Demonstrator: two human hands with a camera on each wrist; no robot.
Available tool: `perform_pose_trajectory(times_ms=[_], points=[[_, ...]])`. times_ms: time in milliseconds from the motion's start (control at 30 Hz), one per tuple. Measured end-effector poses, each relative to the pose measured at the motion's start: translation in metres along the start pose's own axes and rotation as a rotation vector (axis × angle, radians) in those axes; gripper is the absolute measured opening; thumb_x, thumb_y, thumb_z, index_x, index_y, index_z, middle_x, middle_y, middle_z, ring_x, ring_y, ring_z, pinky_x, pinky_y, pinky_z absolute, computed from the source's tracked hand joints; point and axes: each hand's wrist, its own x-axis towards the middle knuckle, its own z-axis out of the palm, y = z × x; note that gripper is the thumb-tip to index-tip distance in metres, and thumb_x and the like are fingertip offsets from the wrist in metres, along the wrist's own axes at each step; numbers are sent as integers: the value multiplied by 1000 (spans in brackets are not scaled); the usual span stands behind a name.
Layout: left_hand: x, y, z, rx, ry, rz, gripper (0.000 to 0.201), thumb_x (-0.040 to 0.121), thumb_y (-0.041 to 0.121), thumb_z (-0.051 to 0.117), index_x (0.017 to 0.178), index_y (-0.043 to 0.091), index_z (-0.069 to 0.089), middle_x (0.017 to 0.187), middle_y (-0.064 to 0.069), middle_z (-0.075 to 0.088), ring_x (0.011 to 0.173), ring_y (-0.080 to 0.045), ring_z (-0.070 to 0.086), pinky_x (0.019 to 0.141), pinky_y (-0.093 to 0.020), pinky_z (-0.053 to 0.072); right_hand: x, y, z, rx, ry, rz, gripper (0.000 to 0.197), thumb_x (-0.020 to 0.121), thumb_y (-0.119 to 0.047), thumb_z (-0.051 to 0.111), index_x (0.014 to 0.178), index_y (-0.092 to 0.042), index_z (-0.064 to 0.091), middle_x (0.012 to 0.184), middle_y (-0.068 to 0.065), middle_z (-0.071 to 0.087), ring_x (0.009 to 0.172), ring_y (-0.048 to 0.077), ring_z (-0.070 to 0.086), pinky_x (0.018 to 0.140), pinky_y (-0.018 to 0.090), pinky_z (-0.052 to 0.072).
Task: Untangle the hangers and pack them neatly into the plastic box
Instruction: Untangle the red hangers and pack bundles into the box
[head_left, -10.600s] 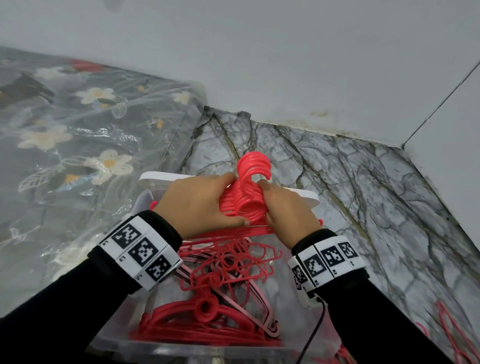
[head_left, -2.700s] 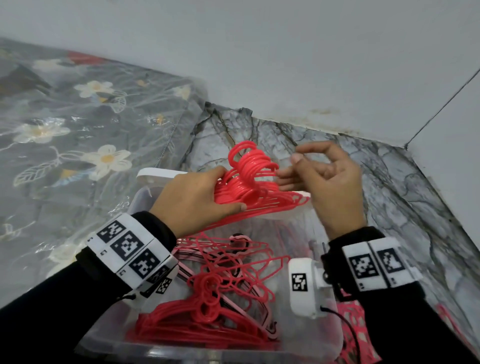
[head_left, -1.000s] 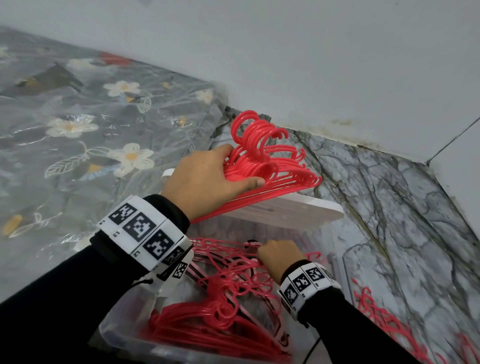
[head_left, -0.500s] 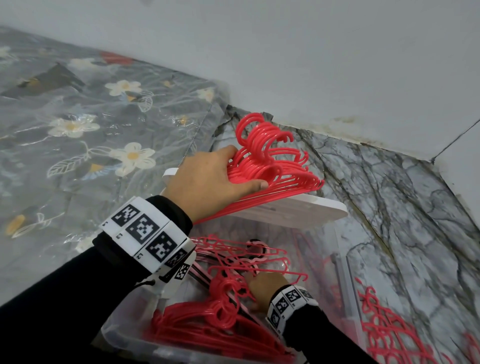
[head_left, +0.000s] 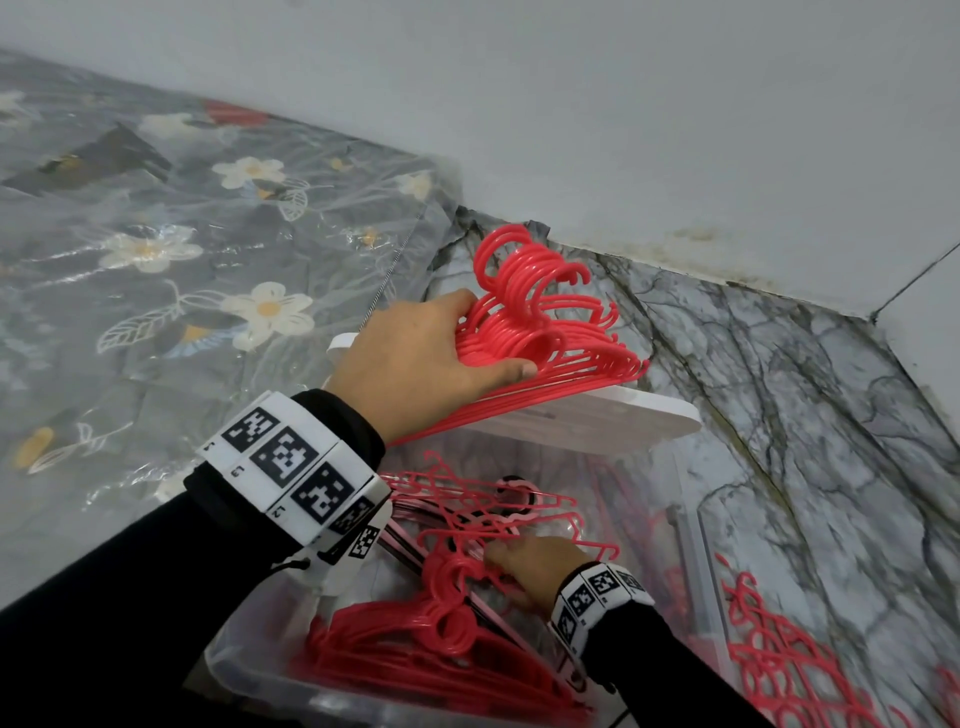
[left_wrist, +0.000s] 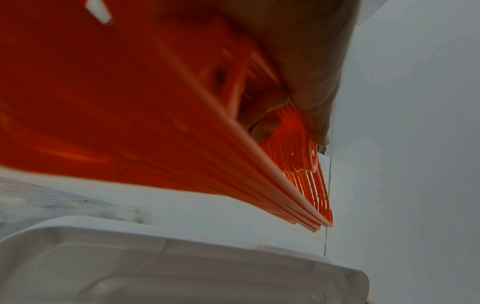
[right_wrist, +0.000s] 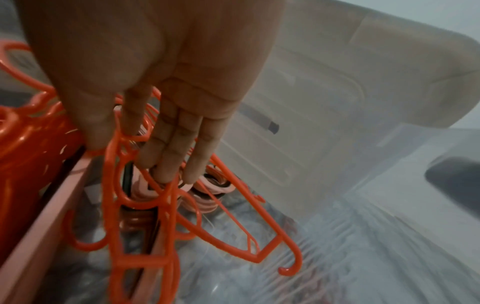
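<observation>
- Left hand (head_left: 415, 364) is gripping a neat hanger stack (head_left: 540, 332) above the plastic box (head_left: 691, 525)
- Right hand (head_left: 535, 566) is pinching loose hangers (right_wrist: 182, 205) inside; hooks are likely snagging, re-tangling them

coral-red hangers (head_left: 540, 332), clear box (head_left: 696, 545), grey veined floor (head_left: 805, 415), floral sheet (head_left: 182, 249).

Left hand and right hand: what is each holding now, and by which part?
The left hand grips a red hanger bundle at the necks, just below the hooks. The right hand pinches a loose red hanger at its upper frame inside the plastic box.
</observation>
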Motion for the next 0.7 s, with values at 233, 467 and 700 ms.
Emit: perform_pose_trajectory(times_ms=[233,467,700], points=[[0,-1,1,12,-7,8,78,58,90,38,96,26,58,75,10,63,69,-11,59,63,-30,45,6,-13,4,-82,-125,70,44,101,-25,35,144,-19,30,132,21,49,119,39,50,87,47,45],[1,-2,1,1,-8,1,78,58,90,39,97,26,58,77,10,64,71,-12,60,67,-32,49,-7,-9,-7,-76,-182,64,25,90,-20,47,103,-6,63,104,22,64,96,39,61,79,42,47],[1,-1,0,5,1,-2,79,57,90,39,99,26,59,79,10,65,73,-13,61,69,-34,50,-5,4,-28,-115,-77,177,32,96,-24,43,125,-16,55,125,14,60,115,33,57,96,45,45]])
